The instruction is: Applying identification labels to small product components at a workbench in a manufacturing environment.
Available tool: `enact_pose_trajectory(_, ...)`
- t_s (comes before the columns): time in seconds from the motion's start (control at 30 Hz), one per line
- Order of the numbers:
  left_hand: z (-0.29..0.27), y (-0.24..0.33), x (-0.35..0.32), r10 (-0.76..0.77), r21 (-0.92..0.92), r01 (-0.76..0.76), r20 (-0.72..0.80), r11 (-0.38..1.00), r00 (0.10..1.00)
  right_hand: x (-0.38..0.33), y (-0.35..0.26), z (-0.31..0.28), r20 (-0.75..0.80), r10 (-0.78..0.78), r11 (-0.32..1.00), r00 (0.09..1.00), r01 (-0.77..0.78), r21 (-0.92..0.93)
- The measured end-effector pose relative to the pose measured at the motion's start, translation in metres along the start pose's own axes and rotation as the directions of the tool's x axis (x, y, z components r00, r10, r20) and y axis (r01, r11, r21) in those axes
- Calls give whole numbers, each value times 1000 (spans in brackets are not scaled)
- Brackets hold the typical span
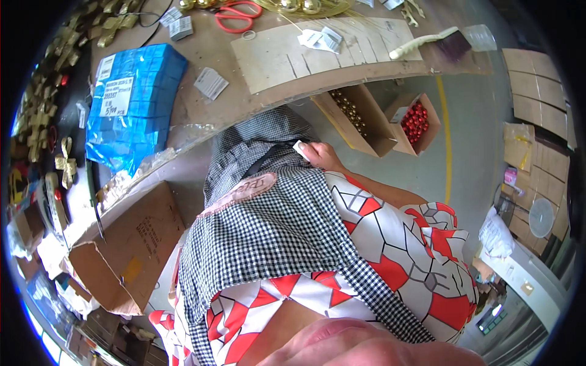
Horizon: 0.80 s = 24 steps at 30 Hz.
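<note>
My right hand (322, 156) is down by my lap, under the front edge of the worktable (262, 100). Its fingers are closed on a small white piece (300, 149), whose kind I cannot make out. Behind that piece lies the black-and-white checked apron (262, 238), with a dark strap across it. My left hand is not in view. On the table to the left lies a blue plastic-wrapped pack (137, 100) with white labels. Red-handled scissors (238, 17) and several white tags (322, 39) lie farther back, some on a pale sheet (268, 64) with dark lines.
Cardboard boxes of gold beads (350, 116) and red balls (415, 122) stand below the table on the right. An open cardboard box (134, 250) is at my left. Gold bows (36, 116) crowd the far left. Stacked cartons (540, 104) line the right side.
</note>
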<state>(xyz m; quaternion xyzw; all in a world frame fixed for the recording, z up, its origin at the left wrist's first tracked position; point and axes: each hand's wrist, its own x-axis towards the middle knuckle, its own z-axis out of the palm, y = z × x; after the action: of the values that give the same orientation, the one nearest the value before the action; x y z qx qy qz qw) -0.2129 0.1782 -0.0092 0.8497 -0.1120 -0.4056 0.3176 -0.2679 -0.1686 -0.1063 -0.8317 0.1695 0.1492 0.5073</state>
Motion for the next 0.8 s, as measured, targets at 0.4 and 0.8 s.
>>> enact_pose_trajectory(0.4, 11, 64, 73, 327, -214, -386, -268, 897, 906, -5, -30, -14, 46, -361, 917, 931, 364, -162)
enact_pose_trajectory(0.8, 10, 123, 80, 560, -653, -464, -73, 599, 825, 3, -130, -53, 278, -648, 761, 709, 614, 208)
